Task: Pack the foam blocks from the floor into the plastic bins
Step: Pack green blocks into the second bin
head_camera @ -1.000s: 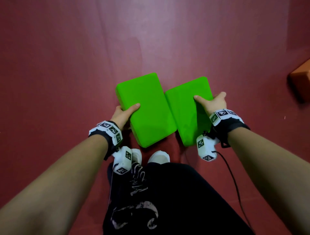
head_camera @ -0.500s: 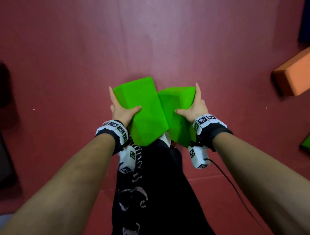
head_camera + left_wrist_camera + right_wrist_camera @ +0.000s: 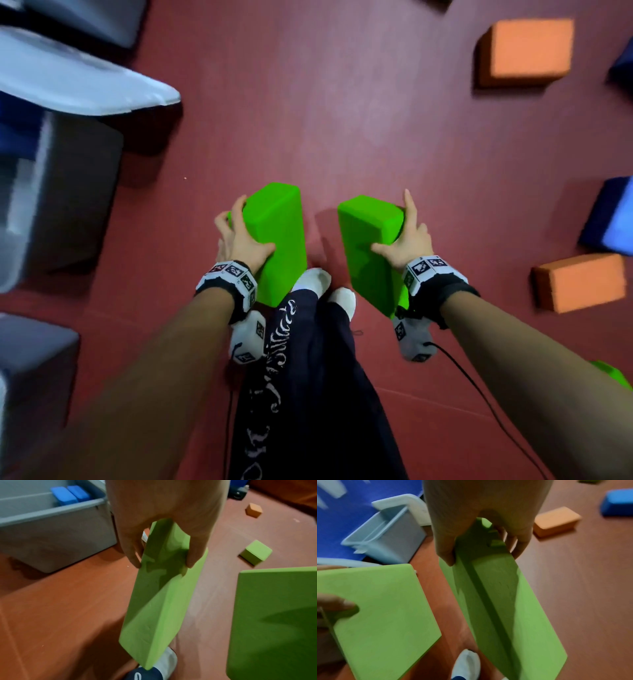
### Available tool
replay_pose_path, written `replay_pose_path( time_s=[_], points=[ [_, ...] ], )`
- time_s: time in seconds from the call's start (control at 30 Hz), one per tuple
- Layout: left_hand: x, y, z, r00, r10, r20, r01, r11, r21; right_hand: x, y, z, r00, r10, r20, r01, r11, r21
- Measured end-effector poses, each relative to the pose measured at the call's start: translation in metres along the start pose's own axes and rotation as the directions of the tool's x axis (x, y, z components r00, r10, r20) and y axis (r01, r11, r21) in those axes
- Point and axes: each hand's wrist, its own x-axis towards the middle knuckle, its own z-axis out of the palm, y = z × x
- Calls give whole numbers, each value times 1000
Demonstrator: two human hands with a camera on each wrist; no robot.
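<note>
Under us is a dark red floor (image 3: pixel 342 102), and several foam blocks lie scattered on it: two orange blocks (image 3: pixel 527 51) and a blue block (image 3: pixel 613 219) on our right side, well apart from each other. On our left stand the grey plastic bins (image 3: pixel 61 192); in the left wrist view one bin (image 3: pixel 56 520) has already two blue blocks inside.

We carry two green blocks, both lifted from the floor and held in front of our legs, apart from each other. Our left hand (image 3: pixel 239 240) is clamped on the left green block (image 3: pixel 277 236), thumb on one broad face and fingers on the opposite face. Our right hand (image 3: pixel 407 240) grips the right green block (image 3: pixel 370 246) in the same manner, near its upper end, and the block hangs down from the hand.

We judge that these blocks are light, because one hand holds each of them by a pinch without effort. The foam looks stiff enough to keep its shape, yet a little soft on the surface, so the fingers do not slip. The best place to hold seems across the thin dimension, near the middle of the long side. We think they are not fragile and can be dropped into a bin, which is near on the left.
</note>
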Motion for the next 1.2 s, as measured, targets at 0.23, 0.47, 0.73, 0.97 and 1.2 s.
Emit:
replay_pose_path(
  time_s=[0.23, 0.47, 0.73, 0.97, 1.2],
  points=[
    [-9, -81, -57, 970, -193, -150, 168, 972, -165, -12, -110, 39, 979, -189, 75, 197, 971, -134],
    [-33, -180, -82, 900, -408, -152, 370, 901, -227, -46, -208, 101, 920, -374, 115, 390, 896, -213],
    [-21, -266, -177, 821, -534, -202, 409, 798, -443, -97, -329, 174, 853, -472, 223, 522, 783, -339],
    [13, -296, -276, 735, -638, -229, 441, 706, -554, -118, -460, 220, 744, -603, 290, 668, 648, -366],
    [58, -289, -356, 621, -763, -178, 539, 581, -610, -118, -581, 242, 674, -614, 410, 737, 522, -429]
  ],
)
